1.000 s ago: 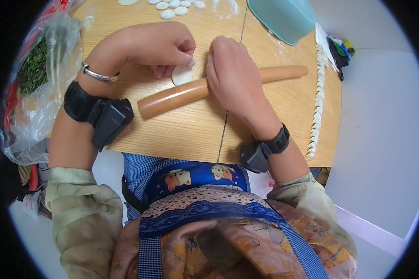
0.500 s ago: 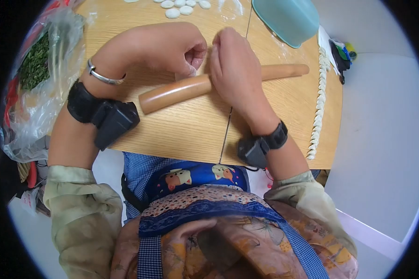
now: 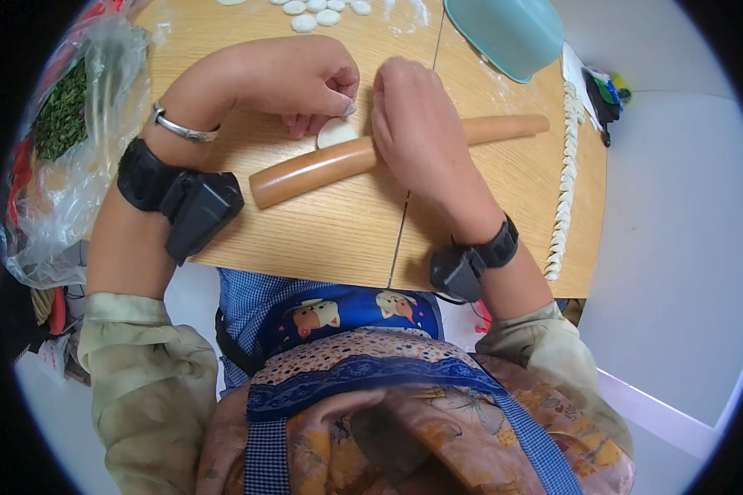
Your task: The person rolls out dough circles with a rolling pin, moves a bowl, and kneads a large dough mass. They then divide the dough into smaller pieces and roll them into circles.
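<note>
A wooden rolling pin (image 3: pixel 318 171) lies slanted on the wooden table (image 3: pixel 330 239). Over its middle rests my right hand (image 3: pixel 421 124), fingers curled down and palm hidden. My left hand (image 3: pixel 314 87) is bent inward beyond the pin's left part, with thumb and forefinger pinched at the edge of a round white dough wrapper (image 3: pixel 336 134). The wrapper's near edge is against or under the pin. A silver bracelet and a black strapped device are on my left wrist; another device is on my right wrist.
Several flat dough rounds (image 3: pixel 304 22) lie at the far edge. A light-blue basin (image 3: pixel 512 33) stands at the far right. Along the right edge runs a long row of small folded dough pieces (image 3: pixel 564 190). A plastic bag with chopped greens (image 3: pixel 61 115) is at the left.
The dough wrapper shows more fully as a flat round, and my left hand has shifted slightly up and left. My right hand has moved slightly down, and the pin has barely shifted.
</note>
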`<state>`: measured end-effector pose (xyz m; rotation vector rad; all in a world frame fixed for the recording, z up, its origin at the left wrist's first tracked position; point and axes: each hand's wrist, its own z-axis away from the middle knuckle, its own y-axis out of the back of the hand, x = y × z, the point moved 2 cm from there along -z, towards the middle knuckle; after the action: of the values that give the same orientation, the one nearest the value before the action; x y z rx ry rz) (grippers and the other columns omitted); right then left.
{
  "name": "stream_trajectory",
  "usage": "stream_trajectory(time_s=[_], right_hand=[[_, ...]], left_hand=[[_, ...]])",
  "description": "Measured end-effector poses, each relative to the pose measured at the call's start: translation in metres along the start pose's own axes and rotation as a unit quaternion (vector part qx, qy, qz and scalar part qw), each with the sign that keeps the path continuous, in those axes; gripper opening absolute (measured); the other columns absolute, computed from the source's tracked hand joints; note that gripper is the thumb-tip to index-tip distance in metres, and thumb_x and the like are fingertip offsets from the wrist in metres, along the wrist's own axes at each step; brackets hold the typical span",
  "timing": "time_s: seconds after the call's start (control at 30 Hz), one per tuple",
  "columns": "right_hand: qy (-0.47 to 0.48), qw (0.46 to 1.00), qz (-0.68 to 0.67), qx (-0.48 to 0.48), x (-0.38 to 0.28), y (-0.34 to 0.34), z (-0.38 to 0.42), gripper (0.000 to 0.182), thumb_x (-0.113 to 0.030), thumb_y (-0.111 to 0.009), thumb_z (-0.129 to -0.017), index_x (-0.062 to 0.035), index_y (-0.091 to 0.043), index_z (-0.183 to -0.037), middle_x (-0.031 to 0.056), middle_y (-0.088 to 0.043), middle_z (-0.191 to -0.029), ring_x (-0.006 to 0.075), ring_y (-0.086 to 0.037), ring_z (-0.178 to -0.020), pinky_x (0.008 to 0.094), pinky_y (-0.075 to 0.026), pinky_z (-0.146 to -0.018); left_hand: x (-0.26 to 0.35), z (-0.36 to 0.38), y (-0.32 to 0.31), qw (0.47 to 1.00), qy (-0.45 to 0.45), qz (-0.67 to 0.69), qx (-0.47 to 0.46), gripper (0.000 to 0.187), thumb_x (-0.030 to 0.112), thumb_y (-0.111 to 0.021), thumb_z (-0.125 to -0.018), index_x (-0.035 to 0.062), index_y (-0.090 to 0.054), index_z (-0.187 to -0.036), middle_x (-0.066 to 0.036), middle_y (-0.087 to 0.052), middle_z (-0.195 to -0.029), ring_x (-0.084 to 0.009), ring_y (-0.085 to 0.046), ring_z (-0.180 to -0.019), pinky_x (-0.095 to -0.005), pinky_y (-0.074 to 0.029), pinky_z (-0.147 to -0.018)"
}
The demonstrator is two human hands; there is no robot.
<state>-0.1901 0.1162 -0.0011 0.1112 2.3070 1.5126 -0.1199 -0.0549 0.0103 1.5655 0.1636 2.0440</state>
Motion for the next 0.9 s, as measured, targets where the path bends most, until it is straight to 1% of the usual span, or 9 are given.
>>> stream_trajectory(time_s=[0.13,0.27,0.37,0.4,0.43,0.6,0.73,0.83,0.9], right_hand=[[-0.02,1.0,0.001,-0.019,0.005,-0.01,-0.028,0.014,-0.004,-0.06,-0.084,0.0023,-0.053,-0.094,0.0236,-0.061,-0.095,0.0425,-0.057,-0.094,0.0488,-0.047,-0.081],[-0.033,0.999,0.022,-0.001,0.004,-0.012,-0.041,0.015,-0.003,-0.06,-0.083,0.0023,-0.054,-0.095,0.0235,-0.061,-0.094,0.0423,-0.058,-0.096,0.0484,-0.048,-0.083],[-0.041,0.999,-0.009,0.033,0.005,-0.012,-0.031,0.015,-0.003,-0.06,-0.082,0.0019,-0.054,-0.096,0.0228,-0.061,-0.093,0.0421,-0.057,-0.094,0.0499,-0.046,-0.082],[-0.029,0.998,-0.018,0.049,0.005,-0.011,-0.023,0.015,-0.003,-0.06,-0.082,0.001,-0.054,-0.096,0.0217,-0.06,-0.092,0.0414,-0.056,-0.092,0.0506,-0.045,-0.08],[-0.016,0.997,-0.028,0.064,0.003,-0.009,-0.015,0.016,-0.003,-0.06,-0.082,0.0002,-0.054,-0.096,0.0206,-0.058,-0.091,0.0406,-0.055,-0.089,0.0512,-0.044,-0.079],[-0.002,0.999,0.0,0.052,-0.011,0.004,0.026,0.017,-0.003,-0.061,-0.082,-0.0024,-0.052,-0.096,0.0172,-0.052,-0.087,0.037,-0.051,-0.084,0.0484,-0.04,-0.074],[-0.001,0.999,0.0,0.041,-0.015,0.011,0.039,0.016,-0.004,-0.061,-0.082,-0.0035,-0.051,-0.095,0.0157,-0.051,-0.087,0.035,-0.05,-0.084,0.0456,-0.038,-0.073],[-0.001,0.999,0.003,0.04,-0.011,0.006,0.029,0.016,-0.005,-0.061,-0.083,-0.0033,-0.051,-0.095,0.0151,-0.052,-0.087,0.0352,-0.051,-0.085,0.0463,-0.039,-0.073],[0.0,0.999,0.01,0.041,-0.007,0.0,0.016,0.014,-0.005,-0.061,-0.083,-0.0029,-0.052,-0.094,0.0158,-0.054,-0.087,0.0359,-0.053,-0.085,0.0474,-0.041,-0.073]], left_hand=[[-0.001,-0.001,0.0,1.0,-0.002,-0.009,0.016,0.018,0.014,-0.058,-0.094,-0.0021,-0.063,-0.087,-0.003,-0.062,-0.067,-0.0102,-0.06,-0.055,-0.0261,-0.05,-0.054],[-0.005,-0.002,0.001,0.998,-0.038,-0.017,0.041,0.017,0.014,-0.063,-0.089,-0.003,-0.064,-0.087,-0.002,-0.061,-0.066,-0.0117,-0.06,-0.06,-0.0267,-0.049,-0.056],[-0.008,-0.005,0.001,0.995,-0.059,-0.06,0.057,0.016,0.012,-0.069,-0.083,-0.0027,-0.065,-0.086,-0.003,-0.061,-0.066,-0.0131,-0.06,-0.062,-0.0284,-0.05,-0.058],[-0.007,-0.006,0.001,0.992,-0.066,-0.094,0.059,0.015,0.011,-0.071,-0.08,-0.0024,-0.065,-0.084,-0.004,-0.061,-0.066,-0.0137,-0.059,-0.063,-0.0293,-0.05,-0.059],[-0.003,-0.005,-0.001,0.992,-0.066,-0.094,0.059,0.015,0.011,-0.071,-0.08,-0.0024,-0.065,-0.084,-0.004,-0.061,-0.066,-0.0137,-0.059,-0.063,-0.0293,-0.05,-0.059],[0.004,-0.004,-0.005,0.984,-0.045,-0.168,0.047,0.012,0.007,-0.071,-0.077,-0.0013,-0.065,-0.081,-0.005,-0.062,-0.068,-0.0133,-0.056,-0.062,-0.0299,-0.048,-0.06],[-0.001,-0.001,-0.002,0.989,-0.067,-0.119,0.053,0.012,0.008,-0.07,-0.076,-0.0001,-0.064,-0.082,-0.004,-0.059,-0.066,-0.0131,-0.055,-0.061,-0.0302,-0.047,-0.059],[-0.001,0.0,-0.001,0.987,-0.105,-0.111,0.048,0.011,0.008,-0.068,-0.078,0.0002,-0.063,-0.084,-0.003,-0.057,-0.066,-0.0122,-0.052,-0.058,-0.0291,-0.045,-0.056],[-0.001,-0.001,-0.002,0.998,-0.029,-0.021,0.041,0.01,0.008,-0.065,-0.081,-0.0003,-0.062,-0.086,-0.003,-0.059,-0.069,-0.011,-0.054,-0.059,-0.0273,-0.046,-0.057]])
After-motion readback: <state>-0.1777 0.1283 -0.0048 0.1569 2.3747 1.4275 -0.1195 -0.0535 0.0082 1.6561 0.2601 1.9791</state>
